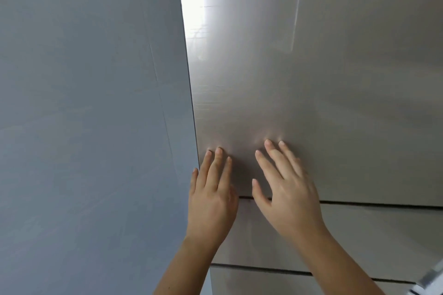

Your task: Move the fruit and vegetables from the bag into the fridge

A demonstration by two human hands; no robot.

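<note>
The fridge's glossy grey upper door fills the right of the view and is closed. My left hand lies flat on the door near its left edge, fingers spread. My right hand presses flat beside it, fingertips on the door, palm over the dark gap above the drawer front below. Neither hand holds anything. No bag, fruit or vegetables are in view.
A plain blue-grey wall stands close on the fridge's left side. A second gap marks a lower drawer front. A pale object pokes in at the bottom right corner.
</note>
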